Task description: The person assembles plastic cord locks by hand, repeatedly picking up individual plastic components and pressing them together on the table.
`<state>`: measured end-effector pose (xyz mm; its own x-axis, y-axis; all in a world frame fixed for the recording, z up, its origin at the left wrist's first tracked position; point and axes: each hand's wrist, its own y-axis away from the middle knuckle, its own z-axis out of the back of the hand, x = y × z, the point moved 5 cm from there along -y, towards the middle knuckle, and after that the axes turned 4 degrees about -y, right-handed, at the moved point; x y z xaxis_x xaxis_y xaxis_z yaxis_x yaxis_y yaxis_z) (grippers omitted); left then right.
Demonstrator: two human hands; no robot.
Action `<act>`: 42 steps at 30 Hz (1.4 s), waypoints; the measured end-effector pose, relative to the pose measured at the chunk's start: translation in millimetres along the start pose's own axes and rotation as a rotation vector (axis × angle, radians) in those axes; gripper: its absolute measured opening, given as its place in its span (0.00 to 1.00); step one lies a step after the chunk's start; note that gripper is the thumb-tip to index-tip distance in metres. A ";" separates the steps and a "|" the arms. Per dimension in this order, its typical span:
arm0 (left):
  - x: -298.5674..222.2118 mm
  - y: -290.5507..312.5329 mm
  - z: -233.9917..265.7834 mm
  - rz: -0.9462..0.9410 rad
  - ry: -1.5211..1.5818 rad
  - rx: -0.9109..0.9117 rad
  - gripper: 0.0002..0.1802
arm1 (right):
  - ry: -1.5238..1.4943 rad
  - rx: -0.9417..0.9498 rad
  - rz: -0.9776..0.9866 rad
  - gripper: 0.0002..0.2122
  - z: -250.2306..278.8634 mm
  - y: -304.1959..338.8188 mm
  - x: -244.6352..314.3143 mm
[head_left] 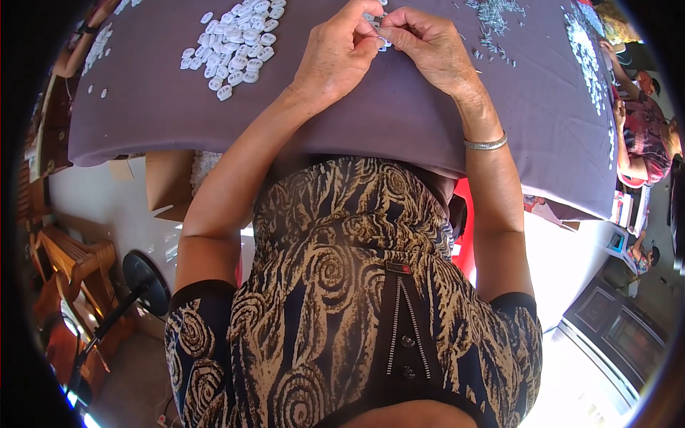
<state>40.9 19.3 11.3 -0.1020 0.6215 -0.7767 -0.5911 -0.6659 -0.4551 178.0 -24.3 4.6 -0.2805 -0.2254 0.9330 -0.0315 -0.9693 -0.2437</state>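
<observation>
My left hand (337, 57) and my right hand (434, 48) meet above the cloth-covered table at the top middle. Both are closed in a pinch, thumbs and fingertips almost touching. Whatever sits between the fingertips is too small and too covered to name. Just behind and under the fingers, a few white pieces show in part. Left of my left hand lies a heap of small white oval plastic pieces (239, 44) with openings in them. Right of my right hand is a scattered pile of small grey metal-looking slivers (494, 20). A silver bangle (486, 143) circles my right wrist.
The purple-grey tablecloth (407, 128) hangs over the near edge. More white pieces (589, 60) are spread at the far right, beside a seated person in a red patterned top (646, 128). Another person's arm (71, 50) is at the far left. An open cardboard box (168, 178) stands below the table.
</observation>
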 end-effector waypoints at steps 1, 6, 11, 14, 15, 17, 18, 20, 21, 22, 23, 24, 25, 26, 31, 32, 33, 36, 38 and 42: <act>-0.2 -0.7 -1.8 -0.003 0.002 0.003 0.18 | -0.072 0.030 0.270 0.04 0.4 -2.6 -1.0; 6.9 1.7 -1.4 0.014 0.116 -0.023 0.14 | 0.074 -0.083 -0.020 0.04 -4.7 3.1 4.9; 9.0 -1.6 0.9 0.036 0.093 0.005 0.14 | 0.070 -0.085 0.012 0.04 -3.4 2.3 7.8; 3.8 -3.7 3.9 0.048 0.075 0.029 0.14 | 0.015 -0.079 0.058 0.05 -3.3 0.7 5.5; 3.2 -4.3 4.8 0.051 0.081 0.037 0.14 | 0.014 -0.078 0.059 0.05 -3.5 0.7 7.0; 0.2 -5.3 7.4 0.043 0.084 0.038 0.14 | -0.069 -0.080 0.034 0.07 -3.6 1.2 11.2; -0.4 -5.7 8.3 0.035 0.088 0.040 0.15 | -0.070 -0.079 0.036 0.07 -2.4 1.1 14.0; 1.1 -6.7 10.6 0.030 0.072 0.040 0.15 | -0.067 -0.087 -0.088 0.07 3.7 1.8 11.7; 1.5 -7.2 11.7 0.025 0.058 0.042 0.15 | -0.066 -0.086 -0.085 0.07 6.2 1.9 10.2; 1.7 -7.6 12.6 0.024 0.057 0.040 0.15 | -0.041 -0.091 -0.130 0.07 8.9 2.4 4.5; 1.9 -8.0 13.3 0.015 0.051 0.040 0.15 | -0.015 -0.095 -0.176 0.08 10.3 2.8 -0.3; 1.9 -8.5 13.9 0.005 0.046 0.040 0.16 | -0.015 -0.094 -0.172 0.08 11.1 3.6 -2.1; 1.3 -8.6 14.5 0.003 0.044 0.038 0.16 | 0.058 -0.037 -0.150 0.08 9.0 4.4 -2.1; 0.4 -8.0 14.3 0.015 0.033 0.045 0.16 | 0.131 0.018 -0.129 0.07 6.6 5.5 -2.0; 3.9 -6.5 13.6 0.030 -0.010 0.047 0.17 | 0.046 0.001 -0.148 0.07 -1.1 6.2 -5.0; 0.9 -6.0 14.1 0.011 0.000 0.044 0.18 | 0.039 -0.017 -0.152 0.07 -0.6 5.8 -4.7; -1.2 -6.4 14.6 -0.007 0.010 0.042 0.18 | 0.040 -0.018 -0.150 0.07 -1.0 5.3 -3.9; 3.1 -7.5 13.4 -0.006 0.098 0.036 0.18 | -0.009 -0.065 -0.103 0.06 -0.3 5.0 -1.5; 5.8 -9.4 13.3 0.032 0.140 0.061 0.18 | -0.022 -0.078 -0.066 0.07 -0.9 4.4 -1.8; 32.7 -15.2 7.4 -0.534 0.653 0.058 0.17 | -0.028 -0.040 -0.114 0.08 -5.2 3.1 -1.1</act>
<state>40.6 52.8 -3.9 0.6755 0.4713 -0.5671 -0.4702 -0.3172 -0.8236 173.2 -26.6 1.4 -0.2458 -0.1173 0.9622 -0.0998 -0.9843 -0.1455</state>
